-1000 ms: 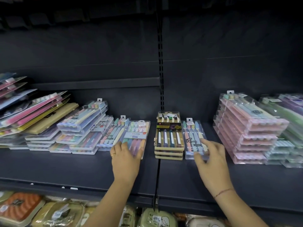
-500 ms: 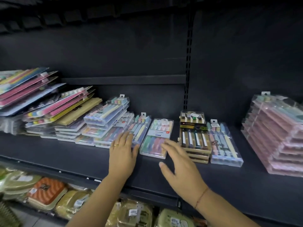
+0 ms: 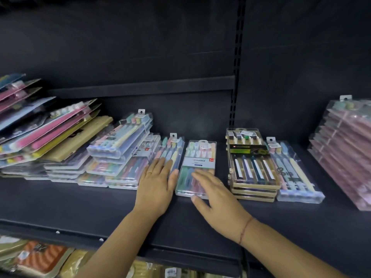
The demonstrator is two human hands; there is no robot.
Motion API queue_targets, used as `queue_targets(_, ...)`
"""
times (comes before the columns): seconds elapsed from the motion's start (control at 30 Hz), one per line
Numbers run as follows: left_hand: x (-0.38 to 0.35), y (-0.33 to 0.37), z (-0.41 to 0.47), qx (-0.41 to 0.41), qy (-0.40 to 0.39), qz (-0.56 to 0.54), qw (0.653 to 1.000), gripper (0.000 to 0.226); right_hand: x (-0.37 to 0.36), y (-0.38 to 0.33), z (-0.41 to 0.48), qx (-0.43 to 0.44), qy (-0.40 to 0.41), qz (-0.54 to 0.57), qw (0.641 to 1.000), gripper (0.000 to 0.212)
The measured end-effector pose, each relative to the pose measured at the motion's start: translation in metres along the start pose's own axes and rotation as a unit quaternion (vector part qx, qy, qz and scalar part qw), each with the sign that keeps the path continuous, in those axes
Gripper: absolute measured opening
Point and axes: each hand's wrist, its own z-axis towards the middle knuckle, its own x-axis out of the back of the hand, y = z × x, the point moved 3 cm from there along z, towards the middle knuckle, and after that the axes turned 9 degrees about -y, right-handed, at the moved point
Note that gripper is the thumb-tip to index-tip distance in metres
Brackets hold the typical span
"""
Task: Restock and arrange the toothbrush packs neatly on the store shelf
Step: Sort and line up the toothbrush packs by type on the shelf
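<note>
At centre frame on a dark store shelf (image 3: 60, 201), the left hand (image 3: 155, 187) lies flat on a pastel toothbrush pack (image 3: 170, 151) as the right hand (image 3: 218, 203) spreads relaxed fingers over the neighbouring pack (image 3: 199, 157) tagged "5", both grips open.

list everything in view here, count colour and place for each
shelf: one, black, across the view
card packs: tilted pile, pink, blue and yellow, far left
clear cases: stack, count unclear, pastel, right of the card packs
pastel pack: one, clear, just left of centre
labelled pack: one, clear with white label, centre
tan packs: a few stacked, tan with dark brushes, right of centre
clear pack: one, pastel brushes, right of the tan packs
pink packs: tall stack, pink, far right
lower goods: several, orange and tan, shelf below
left hand: one, ring on a finger, flat on the pastel pack
right hand: one, red thread at wrist, fingers on the labelled pack
</note>
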Motion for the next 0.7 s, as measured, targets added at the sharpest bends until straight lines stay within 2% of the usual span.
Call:
queue_targets(0.1,0.001,-0.001,-0.007,-0.007,0.002,-0.007,1.0,0.112,0.0,-0.002,0.008,-0.018,0.0,-0.008,1.0,0.056)
queue_targets(0.27,0.01,0.011,-0.035,-0.023,0.009,0.002,1.0,0.1,-0.005,-0.01,0.017,-0.04,-0.048,-0.074,0.995,0.055)
queue_targets(0.47,0.019,0.008,-0.03,0.078,0.098,-0.027,0.992,0.029,0.007,-0.004,0.013,-0.007,-0.122,-0.088,0.989,0.052)
queue_targets(0.57,0.018,0.017,-0.03,0.143,0.044,-0.04,0.988,0.043,0.012,0.004,0.009,0.016,-0.144,-0.075,0.987,0.051)
queue_targets(0.7,0.023,0.015,-0.027,0.246,-0.006,-0.09,0.965,0.071,0.012,0.004,0.003,0.031,-0.164,-0.08,0.983,0.053)
